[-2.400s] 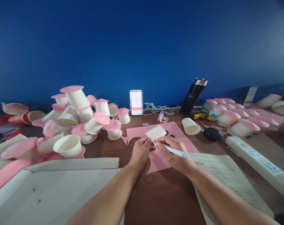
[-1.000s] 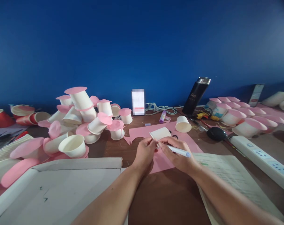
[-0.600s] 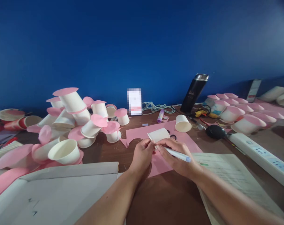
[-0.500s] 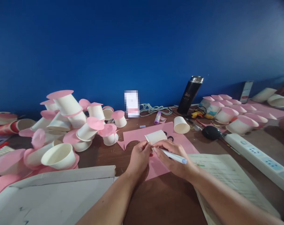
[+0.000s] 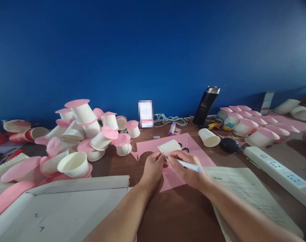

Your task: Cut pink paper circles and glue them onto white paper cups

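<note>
Hands unmoved; cup [image 5: 169, 147] pinched in left grip [image 5: 153, 167], pen [image 5: 188, 165] alongside.

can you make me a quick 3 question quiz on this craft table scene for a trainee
1. True or false: the right hand holds a pen.
2. What does the left hand press onto the pink paper sheet? A) an upturned white paper cup B) the glue stick C) the black flask
3. Fill in: the pile of cups on the left carries ___ paper discs.

Key
1. True; its tip meets the white paper cup.
2. A; the glue stick and black flask stand farther back.
3. pink
</note>
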`<act>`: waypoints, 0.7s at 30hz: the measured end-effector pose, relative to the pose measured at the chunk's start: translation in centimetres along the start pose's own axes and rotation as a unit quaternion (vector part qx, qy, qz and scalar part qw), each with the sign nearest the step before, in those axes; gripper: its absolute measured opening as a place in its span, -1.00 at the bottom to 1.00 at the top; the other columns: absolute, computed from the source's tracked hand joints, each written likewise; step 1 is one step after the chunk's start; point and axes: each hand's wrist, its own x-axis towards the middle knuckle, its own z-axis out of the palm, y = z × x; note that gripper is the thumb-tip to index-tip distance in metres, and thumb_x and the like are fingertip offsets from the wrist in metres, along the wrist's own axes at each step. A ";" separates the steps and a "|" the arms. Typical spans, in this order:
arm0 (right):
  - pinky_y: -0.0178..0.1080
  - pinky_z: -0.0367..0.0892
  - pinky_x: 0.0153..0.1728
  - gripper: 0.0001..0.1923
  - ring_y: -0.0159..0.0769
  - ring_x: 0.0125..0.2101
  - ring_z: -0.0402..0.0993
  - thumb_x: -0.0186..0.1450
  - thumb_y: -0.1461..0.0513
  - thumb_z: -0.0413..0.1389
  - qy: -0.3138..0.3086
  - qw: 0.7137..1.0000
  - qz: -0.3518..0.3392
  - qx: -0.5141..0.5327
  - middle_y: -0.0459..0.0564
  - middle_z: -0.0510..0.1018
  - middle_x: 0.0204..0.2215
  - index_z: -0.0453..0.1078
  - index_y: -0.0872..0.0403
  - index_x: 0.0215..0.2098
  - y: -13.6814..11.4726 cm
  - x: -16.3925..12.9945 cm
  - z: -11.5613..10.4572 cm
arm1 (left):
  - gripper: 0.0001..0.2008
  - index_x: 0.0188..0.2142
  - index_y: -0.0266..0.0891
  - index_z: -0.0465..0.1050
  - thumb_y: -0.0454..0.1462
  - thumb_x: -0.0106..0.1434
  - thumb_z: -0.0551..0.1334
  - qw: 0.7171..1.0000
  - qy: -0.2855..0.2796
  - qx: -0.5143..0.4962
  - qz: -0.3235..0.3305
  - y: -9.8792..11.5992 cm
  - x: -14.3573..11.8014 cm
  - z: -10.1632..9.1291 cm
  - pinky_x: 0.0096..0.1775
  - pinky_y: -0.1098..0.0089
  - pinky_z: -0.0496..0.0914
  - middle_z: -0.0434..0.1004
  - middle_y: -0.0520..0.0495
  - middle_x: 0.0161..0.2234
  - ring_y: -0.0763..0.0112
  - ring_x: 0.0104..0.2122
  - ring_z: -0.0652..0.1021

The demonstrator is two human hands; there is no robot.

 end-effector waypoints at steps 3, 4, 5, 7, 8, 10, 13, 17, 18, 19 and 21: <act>-0.33 0.30 -0.38 -0.81 -0.34 -0.42 0.48 0.33 0.15 0.05 0.042 0.999 0.021 -0.005 -0.09 0.58 -0.42 0.46 0.03 -0.27 0.2 0.1 0.0 | -0.71 -0.49 -0.30 0.48 -0.08 0.11 0.26 0.999 0.012 -0.040 -0.010 -0.4 0.2 -0.1 -0.33 0.40 0.39 0.45 -0.04 -0.51 0.41 -0.47 0.46; -0.33 0.30 -0.39 -0.82 -0.34 -0.43 0.47 0.33 0.15 0.05 0.059 0.998 0.026 -0.010 -0.09 0.57 -0.43 0.46 0.04 -0.28 0.3 0.2 -0.1 | -0.70 -0.49 -0.31 0.49 -0.07 0.11 0.27 0.999 0.013 -0.047 -0.011 -0.5 0.2 -0.1 -0.34 0.40 0.38 0.45 -0.05 -0.51 0.42 -0.47 0.46; -0.33 0.30 -0.39 -0.83 -0.33 -0.44 0.47 0.32 0.15 0.06 0.070 0.997 0.030 -0.013 -0.09 0.57 -0.44 0.46 0.04 -0.29 0.2 0.2 -0.1 | -0.69 -0.48 -0.32 0.49 -0.07 0.11 0.27 0.998 0.011 -0.055 -0.010 -0.7 0.3 -0.2 -0.34 0.41 0.37 0.45 -0.04 -0.52 0.42 -0.48 0.45; -0.34 0.30 -0.38 -0.83 -0.33 -0.42 0.48 0.32 0.16 0.06 0.062 0.998 0.025 -0.007 -0.09 0.57 -0.43 0.46 0.04 -0.31 0.1 0.1 -0.1 | -0.68 -0.46 -0.32 0.51 -0.06 0.13 0.27 0.997 -0.004 -0.073 -0.005 -1.1 0.4 -0.2 -0.34 0.42 0.35 0.45 -0.03 -0.52 0.45 -0.49 0.44; -0.35 0.30 -0.38 -0.83 -0.34 -0.42 0.48 0.32 0.16 0.06 0.048 0.999 0.017 -0.001 -0.09 0.58 -0.43 0.46 0.04 -0.31 0.1 0.1 -0.1 | -0.68 -0.44 -0.32 0.51 -0.07 0.14 0.27 0.996 -0.013 -0.085 -0.002 -1.3 0.5 -0.2 -0.33 0.42 0.34 0.45 -0.02 -0.52 0.46 -0.49 0.44; -0.36 0.30 -0.36 -0.83 -0.35 -0.40 0.48 0.33 0.17 0.06 0.026 1.000 -0.002 0.010 -0.09 0.58 -0.41 0.46 0.03 -0.32 0.0 0.0 0.0 | -0.69 -0.40 -0.33 0.53 -0.08 0.16 0.27 0.994 -0.027 -0.109 0.004 -1.6 0.6 -0.2 -0.31 0.42 0.34 0.45 -0.02 -0.51 0.47 -0.47 0.44; -0.35 0.31 -0.34 -0.84 -0.34 -0.38 0.49 0.32 0.18 0.06 0.056 0.998 -0.004 0.002 -0.08 0.58 -0.38 0.46 0.03 -0.30 0.2 0.1 0.1 | -0.70 -0.40 -0.33 0.54 -0.08 0.15 0.29 0.991 -0.022 -0.132 0.002 -1.9 0.8 -0.2 -0.30 0.43 0.33 0.46 -0.02 -0.49 0.46 -0.46 0.44; -0.34 0.31 -0.34 -0.86 -0.33 -0.39 0.48 0.31 0.18 0.07 0.088 0.996 0.013 -0.015 -0.07 0.58 -0.39 0.44 0.04 -0.28 0.2 0.1 0.0 | -0.68 -0.39 -0.33 0.55 -0.07 0.13 0.31 0.989 -0.020 -0.147 -0.003 -1.8 0.8 -0.1 -0.29 0.41 0.33 0.50 -0.06 -0.46 0.44 -0.44 0.46; -0.34 0.32 -0.34 -0.86 -0.33 -0.39 0.48 0.32 0.18 0.07 0.084 0.996 0.011 -0.012 -0.07 0.57 -0.39 0.44 0.04 -0.27 0.1 0.1 0.0 | -0.68 -0.39 -0.33 0.56 -0.07 0.13 0.31 0.988 -0.024 -0.151 -0.002 -1.6 0.7 -0.1 -0.28 0.41 0.33 0.50 -0.06 -0.46 0.44 -0.44 0.46; -0.35 0.32 -0.35 -0.86 -0.33 -0.39 0.49 0.32 0.17 0.06 0.076 0.997 0.007 -0.006 -0.08 0.57 -0.39 0.43 0.03 -0.27 0.0 0.0 0.0 | -0.68 -0.38 -0.34 0.56 -0.07 0.12 0.32 0.987 -0.030 -0.156 -0.001 -1.4 0.6 0.0 -0.29 0.42 0.33 0.51 -0.07 -0.46 0.44 -0.44 0.46; -0.36 0.32 -0.36 -0.86 -0.34 -0.40 0.49 0.34 0.17 0.05 0.057 0.998 -0.005 0.002 -0.09 0.57 -0.40 0.42 0.02 -0.26 -0.1 -0.1 0.1 | -0.70 -0.41 -0.34 0.56 -0.09 0.11 0.33 0.984 -0.036 -0.174 -0.001 -0.9 0.3 0.2 -0.30 0.43 0.33 0.51 -0.07 -0.47 0.46 -0.45 0.45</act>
